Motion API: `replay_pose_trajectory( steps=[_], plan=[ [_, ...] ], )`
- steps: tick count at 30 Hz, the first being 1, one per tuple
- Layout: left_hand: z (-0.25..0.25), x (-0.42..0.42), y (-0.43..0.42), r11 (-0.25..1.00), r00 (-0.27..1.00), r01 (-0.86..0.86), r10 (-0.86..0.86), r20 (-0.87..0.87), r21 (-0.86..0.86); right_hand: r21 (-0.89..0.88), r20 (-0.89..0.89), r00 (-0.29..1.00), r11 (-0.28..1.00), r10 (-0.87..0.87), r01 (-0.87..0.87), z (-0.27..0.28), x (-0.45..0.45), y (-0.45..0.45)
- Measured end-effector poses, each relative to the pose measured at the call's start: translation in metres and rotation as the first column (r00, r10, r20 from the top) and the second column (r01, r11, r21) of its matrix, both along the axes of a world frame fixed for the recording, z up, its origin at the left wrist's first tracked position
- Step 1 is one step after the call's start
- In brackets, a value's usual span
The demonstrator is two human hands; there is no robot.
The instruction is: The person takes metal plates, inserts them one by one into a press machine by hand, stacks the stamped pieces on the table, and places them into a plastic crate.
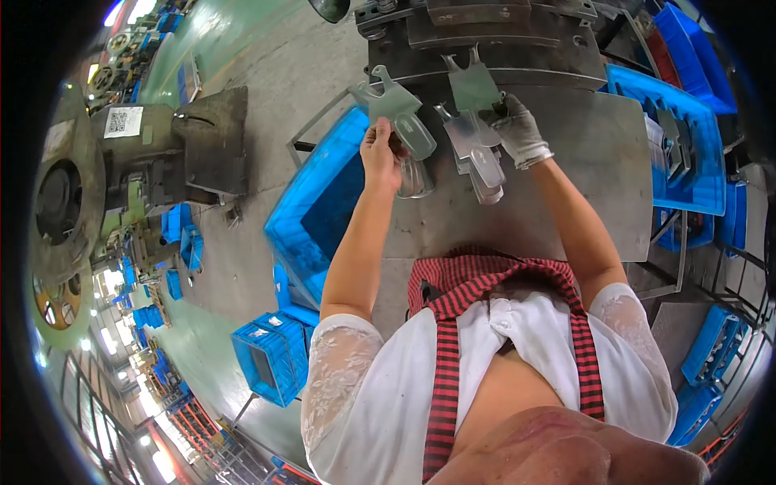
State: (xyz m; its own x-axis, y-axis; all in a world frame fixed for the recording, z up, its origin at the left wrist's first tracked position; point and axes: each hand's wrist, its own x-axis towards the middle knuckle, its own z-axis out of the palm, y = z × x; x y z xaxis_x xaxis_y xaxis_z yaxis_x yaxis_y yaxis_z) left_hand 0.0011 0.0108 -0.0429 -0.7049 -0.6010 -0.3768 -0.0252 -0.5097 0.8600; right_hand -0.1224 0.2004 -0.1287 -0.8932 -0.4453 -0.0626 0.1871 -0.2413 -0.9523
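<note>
My bare left hand [381, 158] is closed on a flat grey metal plate [394, 101], which has two prongs at its far end and a rounded, raised near end. Below that plate, another rounded metal end [415, 179] shows, partly hidden. My right hand [521, 133], in a whitish glove with dark fingertips, grips the right edge of a similar pronged plate [474, 87]. Several like plates [469, 137] lie overlapping on the metal table [594, 153], just left of the glove. The fingertips of both hands are partly hidden.
A heavy dark machine bed [493, 36] stands at the table's far edge. A large blue bin [311, 202] is at the left, and a blue crate [695, 145] with metal parts is at the right. Another blue crate [271, 360] stands lower left.
</note>
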Motion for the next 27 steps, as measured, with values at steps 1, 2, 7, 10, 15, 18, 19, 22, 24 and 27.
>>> replay_pose_trajectory(
  steps=[1, 2, 7, 10, 15, 18, 19, 22, 24, 27],
  plan=[
    [0.000, 0.001, 0.002, 1.000, 1.000, 0.008, -0.008, 0.003, 0.001, 0.121, -0.036, 0.999, 0.993, 0.012, -0.007, 0.004, 0.001, 0.002],
    [0.001, 0.002, 0.003, 1.000, 1.000, 0.018, -0.018, 0.006, 0.002, 0.238, -0.068, 0.997, 0.971, 0.030, -0.012, 0.011, 0.002, 0.004],
    [0.000, 0.003, 0.007, 0.998, 0.997, -0.061, 0.062, -0.040, 0.024, -0.478, 0.351, 0.927, 0.877, 0.131, 0.057, 0.025, 0.019, 0.036],
    [0.002, -0.005, 0.009, 0.997, 0.993, -0.059, 0.063, -0.101, 0.039, 0.222, -0.075, 0.997, 0.975, 0.014, 0.003, 0.033, 0.027, 0.027],
    [0.025, -0.017, 0.016, 1.000, 0.997, 0.028, -0.028, -0.077, -0.012, 0.954, -0.175, 0.815, 0.301, 0.552, 0.000, 0.095, 0.047, 0.045],
    [0.025, -0.034, 0.025, 0.967, 0.979, 0.192, -0.201, -0.041, -0.167, 0.801, -0.272, 0.895, 0.598, 0.353, 0.007, 0.093, 0.040, 0.043],
    [0.025, -0.044, 0.032, 0.948, 0.964, 0.260, -0.265, -0.008, -0.183, 0.641, -0.307, 0.932, 0.766, 0.194, 0.052, 0.086, 0.030, 0.038],
    [0.036, -0.082, 0.059, 0.857, 0.908, 0.410, -0.417, 0.045, -0.311, 0.235, -0.416, 0.910, 0.966, -0.003, 0.110, 0.065, 0.007, 0.004],
    [0.034, -0.097, 0.045, 0.798, 0.907, 0.388, -0.421, 0.034, -0.462, 0.158, -0.402, 0.913, 0.977, -0.067, 0.142, 0.068, -0.006, -0.016],
    [0.027, -0.072, 0.018, 0.146, 0.961, 0.277, -0.065, 0.270, -0.950, 0.224, -0.261, 0.947, 0.942, -0.187, 0.248, 0.096, -0.036, -0.026]
  ],
)
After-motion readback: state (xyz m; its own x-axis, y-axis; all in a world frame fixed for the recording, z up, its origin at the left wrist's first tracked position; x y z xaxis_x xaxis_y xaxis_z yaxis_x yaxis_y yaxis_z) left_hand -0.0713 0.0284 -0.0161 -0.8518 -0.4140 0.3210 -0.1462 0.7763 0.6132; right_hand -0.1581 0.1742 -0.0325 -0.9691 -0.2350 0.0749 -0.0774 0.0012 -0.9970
